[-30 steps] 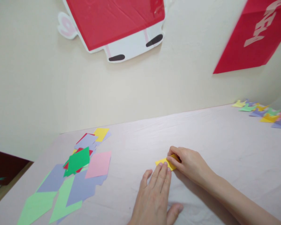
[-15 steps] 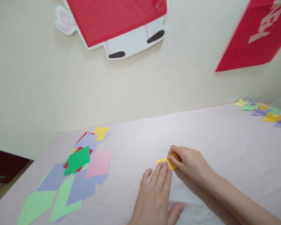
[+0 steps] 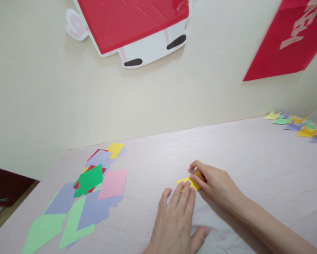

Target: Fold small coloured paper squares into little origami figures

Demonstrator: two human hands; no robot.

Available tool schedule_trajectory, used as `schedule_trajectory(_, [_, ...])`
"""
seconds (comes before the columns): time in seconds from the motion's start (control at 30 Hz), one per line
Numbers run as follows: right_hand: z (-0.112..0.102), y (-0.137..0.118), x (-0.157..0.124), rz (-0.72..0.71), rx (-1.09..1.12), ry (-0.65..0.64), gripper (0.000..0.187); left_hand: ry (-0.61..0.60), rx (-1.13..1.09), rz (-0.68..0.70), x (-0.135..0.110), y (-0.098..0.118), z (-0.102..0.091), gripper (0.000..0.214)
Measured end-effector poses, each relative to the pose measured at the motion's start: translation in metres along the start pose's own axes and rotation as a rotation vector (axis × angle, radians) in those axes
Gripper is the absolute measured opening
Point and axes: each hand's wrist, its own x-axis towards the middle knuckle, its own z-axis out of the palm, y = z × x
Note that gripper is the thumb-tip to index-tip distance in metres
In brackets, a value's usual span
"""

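Observation:
A small folded yellow paper (image 3: 186, 181) lies on the pale table (image 3: 253, 169) in front of me. My left hand (image 3: 176, 222) lies flat, fingers stretched out and together, with its fingertips pressing the near edge of the yellow paper. My right hand (image 3: 216, 185) comes in from the right, its fingers curled and pinched on the paper's right end. Most of the paper is hidden under my fingers.
Loose coloured paper squares (image 3: 89, 190) in green, purple, pink, red and yellow lie scattered at the left. Several folded paper shapes (image 3: 298, 125) sit at the far right edge. A wall with a red and white poster (image 3: 137, 31) and a red banner (image 3: 287, 38) stands behind.
My hands have stayed on the yellow paper. The right hand's fingers have shifted slightly along its far edge. The view has drifted a little.

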Motion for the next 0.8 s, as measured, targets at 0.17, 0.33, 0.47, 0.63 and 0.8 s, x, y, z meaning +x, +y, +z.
schedule_trajectory(0.17, [-0.0042,0.0076,-0.0028,-0.072,0.1,-0.035,0.016,-0.027,-0.031,-0.003,-0.0013,-0.0011,-0.0011,0.066])
schedule_trajectory(0.33, [-0.0049,0.0072,-0.0043,-0.112,0.088,-0.068,0.017,-0.029,-0.041,-0.018,-0.0007,-0.0017,0.0005,0.068])
schedule_trajectory(0.47, [-0.0051,0.0031,-0.0063,-0.1,0.071,-0.056,0.013,-0.017,-0.033,-0.014,0.0002,-0.0013,0.0022,0.068])
schedule_trajectory(0.63, [-0.0021,0.0023,-0.0056,-0.06,0.066,-0.033,0.014,0.002,-0.01,-0.01,-0.0009,-0.0017,0.0043,0.067])
schedule_trajectory(0.8, [0.001,0.004,-0.0056,-0.037,0.058,-0.015,0.016,0.038,0.012,-0.001,-0.0021,-0.0016,0.0059,0.066])
